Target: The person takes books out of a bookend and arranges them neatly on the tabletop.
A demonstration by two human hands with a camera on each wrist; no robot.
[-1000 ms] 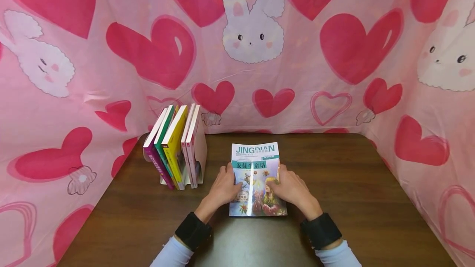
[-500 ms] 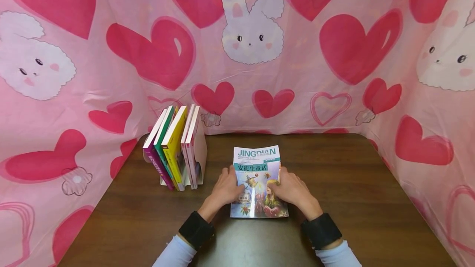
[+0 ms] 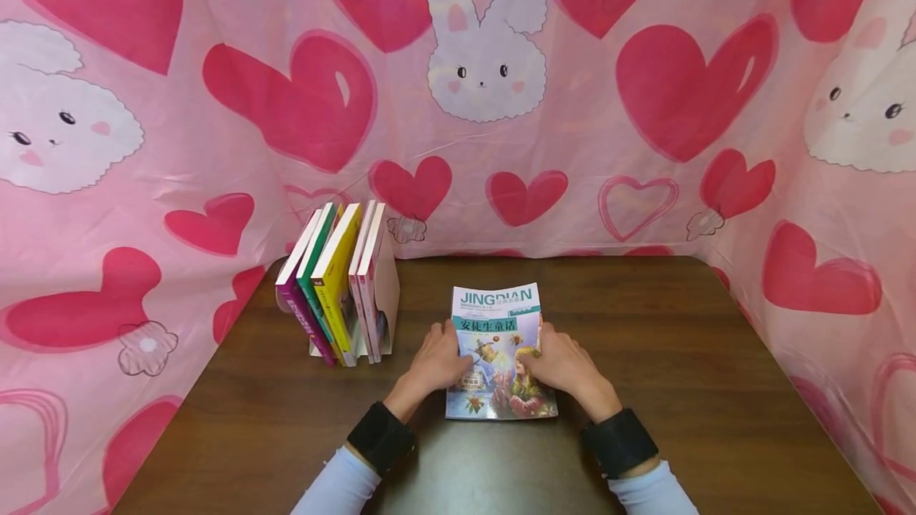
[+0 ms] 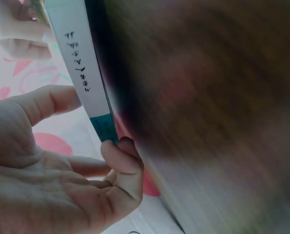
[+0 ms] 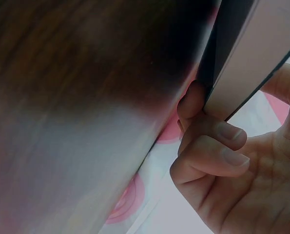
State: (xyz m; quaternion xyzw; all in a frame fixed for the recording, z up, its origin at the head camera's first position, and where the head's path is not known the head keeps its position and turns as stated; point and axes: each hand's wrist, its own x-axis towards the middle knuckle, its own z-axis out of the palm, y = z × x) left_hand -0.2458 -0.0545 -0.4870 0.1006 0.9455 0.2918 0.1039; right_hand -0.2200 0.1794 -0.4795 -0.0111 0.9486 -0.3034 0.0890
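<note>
A paperback book (image 3: 497,348) with JINGDIAN across its top and a painted figure on its cover is held between both hands over the table. My left hand (image 3: 435,360) grips its left side, thumb on the cover. On the opposite side my right hand (image 3: 563,360) holds it the same way. The left wrist view shows the white and teal spine (image 4: 79,63), with curled fingers (image 4: 123,161) under it. Page edges (image 5: 254,56) face the right wrist camera, where bent fingers (image 5: 210,151) support the book from below.
Several upright books, including a purple book (image 3: 304,316), a yellow book (image 3: 336,292) and pink books (image 3: 368,300), stand at the table's left in a pale bookend (image 3: 390,284). Pink cloth (image 3: 487,149) with hearts and rabbits surrounds the brown table (image 3: 644,316).
The book has shifted slightly toward me and to the right, and the bright glare strip on its cover has faded. My left hand moved slightly right with it; the standing books stay put.
</note>
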